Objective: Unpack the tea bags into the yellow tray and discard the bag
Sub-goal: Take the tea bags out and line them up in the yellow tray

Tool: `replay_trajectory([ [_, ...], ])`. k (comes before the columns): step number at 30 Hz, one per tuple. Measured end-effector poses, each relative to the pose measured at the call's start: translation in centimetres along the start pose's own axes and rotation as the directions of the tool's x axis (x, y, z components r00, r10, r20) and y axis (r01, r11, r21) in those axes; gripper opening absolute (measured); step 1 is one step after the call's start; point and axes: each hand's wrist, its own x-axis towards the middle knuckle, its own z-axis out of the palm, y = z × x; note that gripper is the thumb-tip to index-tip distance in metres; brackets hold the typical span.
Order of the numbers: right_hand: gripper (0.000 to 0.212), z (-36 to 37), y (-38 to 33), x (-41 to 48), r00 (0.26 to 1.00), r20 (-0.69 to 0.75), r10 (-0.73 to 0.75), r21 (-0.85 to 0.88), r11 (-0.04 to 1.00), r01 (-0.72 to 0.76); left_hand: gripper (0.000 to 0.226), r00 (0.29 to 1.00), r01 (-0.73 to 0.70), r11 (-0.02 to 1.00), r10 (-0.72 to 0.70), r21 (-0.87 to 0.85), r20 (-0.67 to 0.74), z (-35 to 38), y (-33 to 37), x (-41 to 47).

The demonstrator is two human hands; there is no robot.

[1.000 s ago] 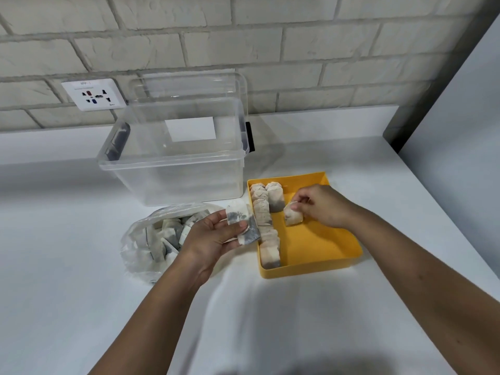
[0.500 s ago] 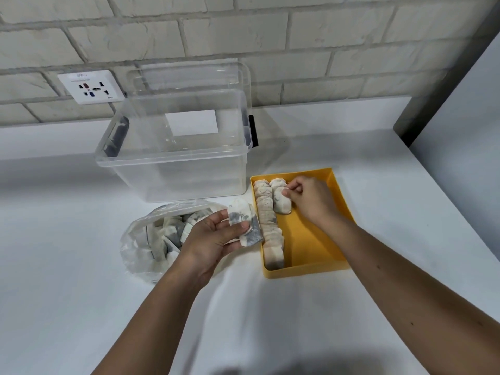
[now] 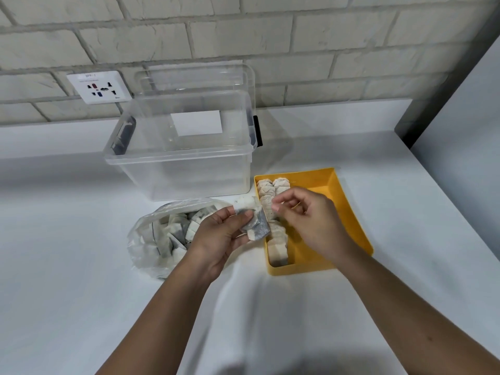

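Tea bags: small stack gripped by the left hand, just left of the yellow tray. Right hand loosely curled, empty, above the tray's filed row. More remain in the plastic bag, far left.

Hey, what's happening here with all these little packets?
A person is moving tea bags out of a crumpled clear plastic bag into a shallow yellow plastic tray. The left hand holds a few small white tea bags beside the tray. The right hand hovers over the tray, empty, with fingers loosely curled. One row of tea bags lines the tray's left side, and a second is started at its far end. Many more sit in the plastic bag.
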Motion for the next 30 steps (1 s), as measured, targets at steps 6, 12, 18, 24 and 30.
replay_trajectory([
  [6,0.015,1.0,-1.2,-0.9,0.999,-0.005,-0.033,0.046,0.998,0.033,0.008,1.0,0.008,0.996,-0.01,0.085,0.014,1.3,0.0,-0.8],
  [12,0.007,1.8,-1.0,-0.1,0.999,-0.029,0.028,0.042,0.999,-0.027,0.004,0.997,0.053,0.998,-0.055,0.027,0.056,1.4,0.2,-1.2],
  [18,0.012,2.0,-0.5,0.6,0.993,-0.087,0.077,0.024,0.997,-0.075,0.054,0.989,0.056,0.998,-0.055,0.003,0.134,1.5,0.1,-1.3],
  [24,0.01,0.0,0.3,1.6,0.982,-0.134,0.134,0.068,0.99,-0.125,0.041,0.997,0.034,0.998,-0.037,0.054,0.068,0.9,-0.5,-0.6],
  [30,0.014,-3.5,3.8,3.8,0.97,-0.008,0.245,-0.075,0.967,-0.244,0.026,0.999,-0.047,0.989,0.048,0.139,-0.004,0.3,-0.2,0.1],
])
